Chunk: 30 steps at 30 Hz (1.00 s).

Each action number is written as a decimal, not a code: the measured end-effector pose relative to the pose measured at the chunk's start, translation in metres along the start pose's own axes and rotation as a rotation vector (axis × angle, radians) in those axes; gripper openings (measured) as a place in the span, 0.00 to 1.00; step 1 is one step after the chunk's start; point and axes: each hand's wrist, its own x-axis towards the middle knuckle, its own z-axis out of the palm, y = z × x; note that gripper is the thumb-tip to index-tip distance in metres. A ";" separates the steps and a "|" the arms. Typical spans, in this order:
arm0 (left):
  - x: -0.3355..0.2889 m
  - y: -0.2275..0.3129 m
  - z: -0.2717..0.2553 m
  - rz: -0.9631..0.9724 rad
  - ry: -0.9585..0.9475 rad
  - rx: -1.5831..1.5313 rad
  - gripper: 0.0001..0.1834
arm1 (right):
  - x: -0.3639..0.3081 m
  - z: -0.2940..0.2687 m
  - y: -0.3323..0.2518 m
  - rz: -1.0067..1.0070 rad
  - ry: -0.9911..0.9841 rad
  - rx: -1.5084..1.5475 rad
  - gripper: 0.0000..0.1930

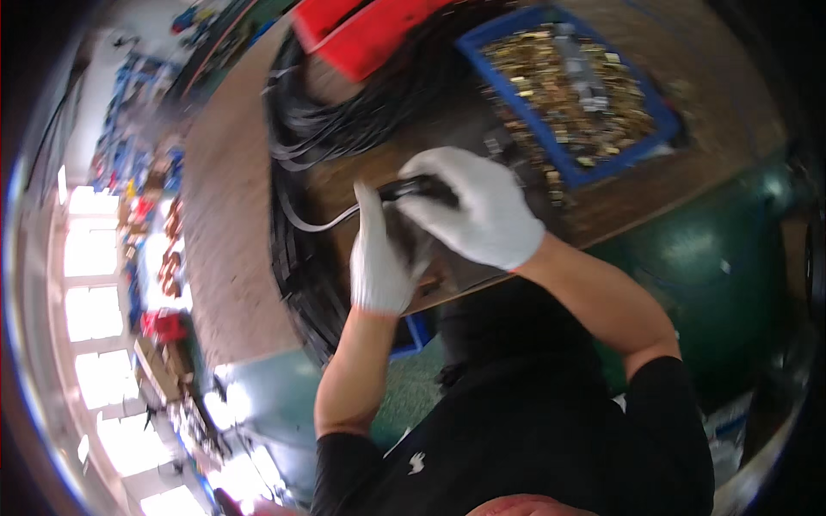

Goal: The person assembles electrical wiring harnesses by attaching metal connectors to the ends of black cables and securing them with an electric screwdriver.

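Fingers and thumb of the white-gloved right hand (473,206) close around a short black piece of cable or connector (401,187), gripping it near its end, probably because a pinch there gives the finest control over so slim a thing. The piece sits between the two hands, above the near part of the brown, worn-topped table (232,232). Beside it, the white-gloved left hand (379,258) stands with its fingers upright, where a thin, pale-looking curved strand (317,229) passes behind them; this seems to prop the line, though I cannot tell whether those fingers clasp it or merely touch it. Keeping the hands so close would leave only a short span free to flex.

Loose loops of glossy black cable (331,129) lie beyond and to the left, coiled presumably so that their length does not tangle. A shallow blue plastic tray (615,166) rests at the far right, its walls keeping many small brass-coloured metal pieces (546,77) gathered within the right hand's reach; a grey blocky object (581,69) lies on top of them. Past the coils, a red plastic bin (361,39) stands clear of the hands.
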 end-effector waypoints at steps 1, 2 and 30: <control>-0.012 -0.003 -0.007 0.226 0.083 0.651 0.18 | -0.002 -0.006 0.004 -0.007 -0.007 -0.049 0.15; -0.018 -0.013 -0.013 0.789 0.217 1.439 0.16 | -0.003 -0.015 0.005 -0.008 -0.011 -0.102 0.15; 0.003 0.038 -0.039 0.996 -0.402 1.262 0.23 | -0.030 -0.336 0.169 0.387 0.175 -1.438 0.27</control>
